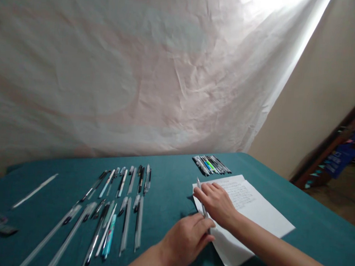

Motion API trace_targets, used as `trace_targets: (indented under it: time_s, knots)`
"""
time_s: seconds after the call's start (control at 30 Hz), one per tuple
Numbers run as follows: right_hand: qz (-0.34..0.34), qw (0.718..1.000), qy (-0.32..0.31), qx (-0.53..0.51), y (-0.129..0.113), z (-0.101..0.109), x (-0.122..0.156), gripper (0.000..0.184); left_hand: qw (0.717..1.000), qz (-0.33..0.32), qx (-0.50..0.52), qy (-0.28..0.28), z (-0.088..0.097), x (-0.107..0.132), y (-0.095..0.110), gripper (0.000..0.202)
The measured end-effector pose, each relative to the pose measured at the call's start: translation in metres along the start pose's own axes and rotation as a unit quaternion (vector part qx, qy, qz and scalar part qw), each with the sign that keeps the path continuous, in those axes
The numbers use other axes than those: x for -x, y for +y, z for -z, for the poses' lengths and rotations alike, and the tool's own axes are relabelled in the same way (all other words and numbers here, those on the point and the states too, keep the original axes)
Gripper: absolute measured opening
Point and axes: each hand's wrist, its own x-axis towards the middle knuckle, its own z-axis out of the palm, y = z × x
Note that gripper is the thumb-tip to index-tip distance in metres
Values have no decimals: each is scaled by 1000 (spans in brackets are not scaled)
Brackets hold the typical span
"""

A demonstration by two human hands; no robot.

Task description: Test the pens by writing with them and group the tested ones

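Observation:
A clear pen point(199, 185) lies slantwise across the left edge of a white sheet of paper point(259, 212) with faint handwriting near its top. My right hand point(217, 202) rests on the pen's upper part, fingers curled over it. My left hand point(186, 240) is closed around the pen's lower end at the paper's near left edge. Both hands hold the same pen, and its middle is hidden under them.
The table has a teal cloth point(168, 188). Several pens lie in rows point(117, 205) on the left, and a small bunch of pens point(211, 165) sits behind the paper. A thin white stick point(35, 190) and a crumpled wrapper point(1, 224) are at far left. A wrinkled white sheet hangs behind.

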Motion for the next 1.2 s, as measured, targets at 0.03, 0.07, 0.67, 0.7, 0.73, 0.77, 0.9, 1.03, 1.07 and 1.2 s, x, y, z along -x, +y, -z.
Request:
trace_targets:
  time_s: [0.03,0.07,0.67,0.7,0.73,0.77,0.9,1.03,1.07,1.2]
  knots:
    - [-3,1000,1,-12,1,-2,0,12,1000,3,4,4,0,0,0,23]
    - [-8,999,2,-34,1,-5,1,15,1000,5,9,9,0,1,0,24]
    - [-296,775,-76,-553,45,-13,-20,33,994,100,47,26,-2,4,-7,51]
    - [-315,818,-74,-476,64,-22,-22,32,993,104,46,29,-2,5,-7,52]
    - [-340,854,-79,-386,84,-32,-24,32,993,106,44,30,-2,5,-7,51]
    - [-362,862,-80,-347,105,-42,-25,31,993,108,42,29,-2,5,-7,49]
    - [-426,867,-99,-239,176,-76,-22,24,993,111,31,17,-3,5,-9,41]
    - [-473,850,-160,-167,212,-100,-15,20,995,100,24,12,-5,4,-13,37]
    - [-478,846,-176,-157,216,-105,-14,22,995,97,23,10,-5,4,-14,37]
    - [-486,835,-218,-135,230,-125,-14,27,996,86,21,6,-7,3,-19,36]
